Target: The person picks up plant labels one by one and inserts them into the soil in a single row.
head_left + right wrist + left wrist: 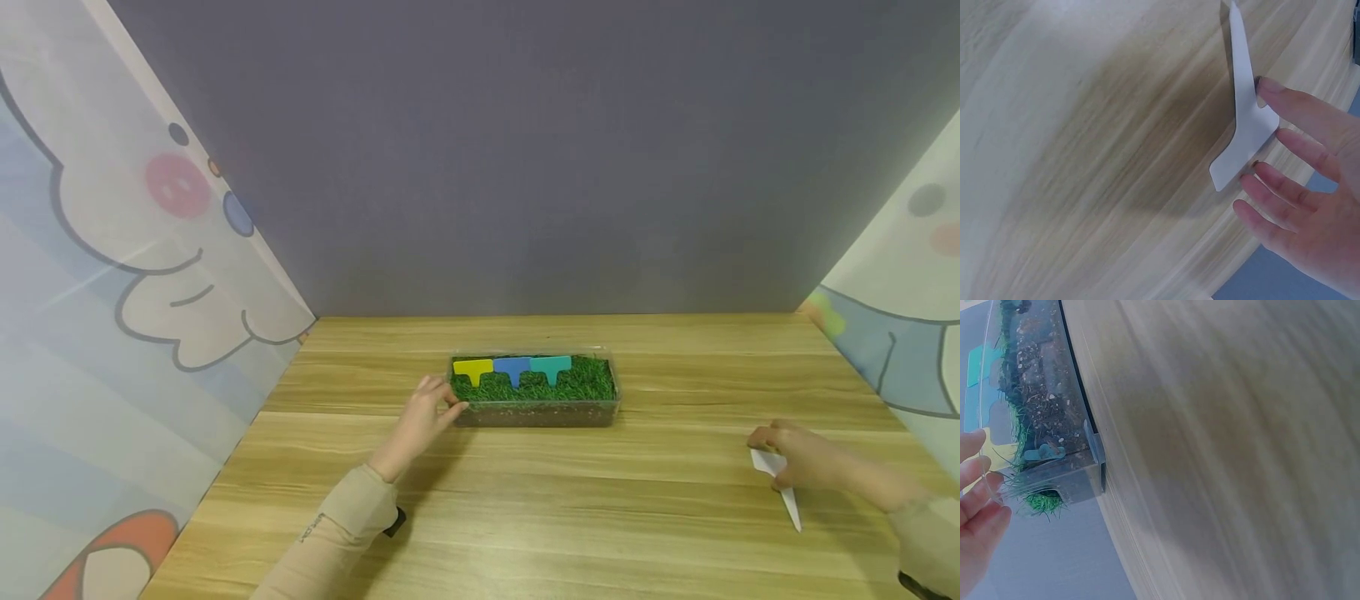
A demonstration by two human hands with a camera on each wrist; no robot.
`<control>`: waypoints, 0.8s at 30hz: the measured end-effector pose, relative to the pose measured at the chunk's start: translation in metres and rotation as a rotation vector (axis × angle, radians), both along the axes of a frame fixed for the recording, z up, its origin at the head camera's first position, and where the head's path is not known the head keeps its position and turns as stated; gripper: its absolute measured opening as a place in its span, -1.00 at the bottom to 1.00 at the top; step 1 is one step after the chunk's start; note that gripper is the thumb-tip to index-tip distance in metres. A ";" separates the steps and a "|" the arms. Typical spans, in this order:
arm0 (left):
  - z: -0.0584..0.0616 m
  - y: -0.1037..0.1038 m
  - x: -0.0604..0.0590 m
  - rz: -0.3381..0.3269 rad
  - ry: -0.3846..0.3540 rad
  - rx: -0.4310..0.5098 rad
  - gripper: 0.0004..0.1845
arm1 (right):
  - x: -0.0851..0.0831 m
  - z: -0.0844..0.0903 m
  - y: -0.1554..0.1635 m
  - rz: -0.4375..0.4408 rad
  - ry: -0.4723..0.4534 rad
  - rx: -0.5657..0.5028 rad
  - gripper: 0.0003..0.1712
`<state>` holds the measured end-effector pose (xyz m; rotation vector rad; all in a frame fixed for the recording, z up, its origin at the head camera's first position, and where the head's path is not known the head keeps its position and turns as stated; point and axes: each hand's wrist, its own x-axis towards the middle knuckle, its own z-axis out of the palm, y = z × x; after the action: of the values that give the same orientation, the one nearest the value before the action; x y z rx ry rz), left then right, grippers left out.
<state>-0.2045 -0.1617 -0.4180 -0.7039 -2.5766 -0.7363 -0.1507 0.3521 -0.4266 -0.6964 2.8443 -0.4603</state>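
A clear plastic planter box filled with dark soil and artificial grass stands on the table. Yellow, blue and teal T-shaped plant labels stand side by side in the grass. At the box's front left corner, my left hand pinches the rim between thumb and fingers, as the left wrist view shows. Far to the right, my right hand has thumb and fingers about the head of a white plant label. That label lies at or just above the wood, its pointed end towards me.
The wooden tabletop spreads between the hands and in front of the box. A grey panel rises behind the table. Cartoon-printed sheets border it at left and right.
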 end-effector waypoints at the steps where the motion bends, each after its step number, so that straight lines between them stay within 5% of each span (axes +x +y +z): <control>1: 0.000 0.000 0.000 -0.001 -0.004 0.001 -0.81 | 0.000 -0.001 0.000 -0.005 -0.003 0.002 -0.44; 14: -0.003 -0.001 -0.003 -0.020 0.060 -0.007 -0.83 | -0.003 0.000 0.004 0.031 -0.066 -0.095 -0.47; 24: -0.003 0.000 -0.002 -0.030 0.075 0.001 -0.83 | -0.009 -0.014 0.024 0.258 -0.040 -0.302 -0.53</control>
<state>-0.2070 -0.1621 -0.4213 -0.7567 -2.5033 -0.7064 -0.1598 0.3757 -0.4410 -1.0761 2.6215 -0.8574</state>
